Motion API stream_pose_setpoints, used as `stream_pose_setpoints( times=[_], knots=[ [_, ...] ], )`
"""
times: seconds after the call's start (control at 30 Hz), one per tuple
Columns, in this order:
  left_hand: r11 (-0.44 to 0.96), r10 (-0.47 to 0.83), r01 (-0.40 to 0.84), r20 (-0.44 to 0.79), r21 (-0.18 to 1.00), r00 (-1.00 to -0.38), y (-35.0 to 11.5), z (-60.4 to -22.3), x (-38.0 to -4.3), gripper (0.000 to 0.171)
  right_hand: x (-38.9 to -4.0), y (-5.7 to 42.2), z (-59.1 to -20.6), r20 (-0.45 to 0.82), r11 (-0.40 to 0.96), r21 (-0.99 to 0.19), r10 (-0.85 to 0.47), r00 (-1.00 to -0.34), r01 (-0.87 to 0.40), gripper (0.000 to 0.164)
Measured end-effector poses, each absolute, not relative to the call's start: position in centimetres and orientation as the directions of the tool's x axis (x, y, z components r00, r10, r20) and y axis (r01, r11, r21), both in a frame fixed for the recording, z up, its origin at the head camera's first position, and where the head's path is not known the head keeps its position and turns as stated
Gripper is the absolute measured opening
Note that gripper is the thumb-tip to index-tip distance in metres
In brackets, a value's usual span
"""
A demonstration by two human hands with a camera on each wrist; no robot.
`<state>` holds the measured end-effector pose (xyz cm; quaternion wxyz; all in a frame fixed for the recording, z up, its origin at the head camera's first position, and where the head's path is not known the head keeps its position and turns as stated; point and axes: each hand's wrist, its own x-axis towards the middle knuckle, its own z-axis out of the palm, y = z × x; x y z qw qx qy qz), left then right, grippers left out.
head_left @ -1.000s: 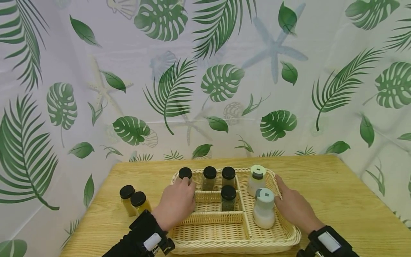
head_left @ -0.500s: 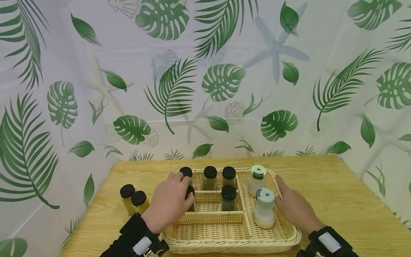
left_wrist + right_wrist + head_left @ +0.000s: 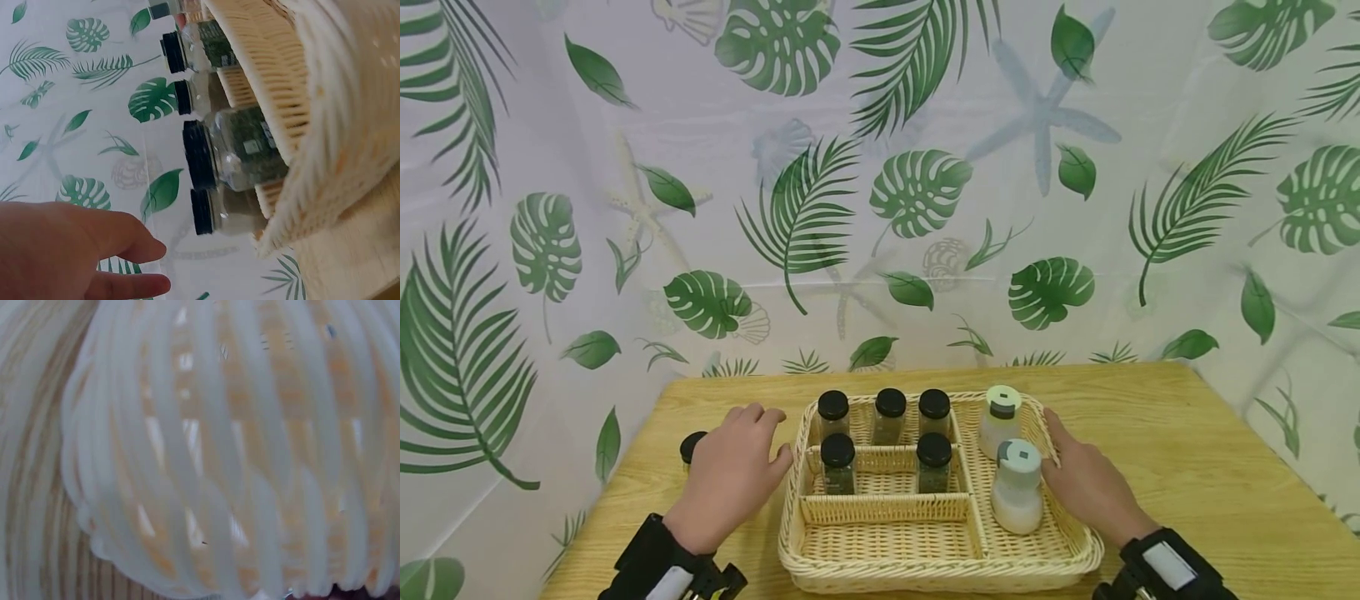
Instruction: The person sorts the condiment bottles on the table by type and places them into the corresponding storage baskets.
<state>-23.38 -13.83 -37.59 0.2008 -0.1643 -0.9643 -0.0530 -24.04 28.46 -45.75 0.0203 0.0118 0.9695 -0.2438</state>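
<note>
My left hand [image 3: 730, 475] hovers over the table left of the wicker basket [image 3: 940, 575], fingers spread and holding nothing. In the left wrist view, its thumb and a finger stand apart from the jars. My right hand [image 3: 1093, 483] grips the basket's right rim; some of its fingers are hidden. Three black-lidded spice jars, among them the back-left jar [image 3: 833, 417], stand in the rear compartment. The middle compartment has a jar of dark green contents [image 3: 838, 467] at left and another jar [image 3: 933, 467] at right. Beyond the left hand shows a black-lidded jar [image 3: 691, 447], mostly covered.
In the basket's long right compartment stand a shaker with a pale green top [image 3: 1000, 421] and a white-filled shaker with a grey-blue top [image 3: 1017, 492]. The wooden table [image 3: 1210, 467] meets a leaf-printed cloth [image 3: 880, 250] behind and at the sides.
My left hand has let go of the middle-left jar and moved left, away from the basket. It now covers most of the two outside jars. The right hand keeps its place.
</note>
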Motion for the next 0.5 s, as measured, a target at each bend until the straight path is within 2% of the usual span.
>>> stream_pose_setpoints(
  times=[0.23,0.5],
  knots=[
    [0.958,0.269,0.286,0.395,-0.016,-0.878,-15.7,-38.4,-23.2,0.034,-24.1,28.5,-45.9,-0.049,0.877,-0.479,0.014,-0.999,0.036,0.075],
    [0.969,0.228,0.248,0.347,0.014,-0.91,-16.9,-39.2,-22.9,0.031,-24.1,28.5,-45.9,-0.038,0.874,-0.485,0.017,-0.999,0.034,0.074]
  ],
)
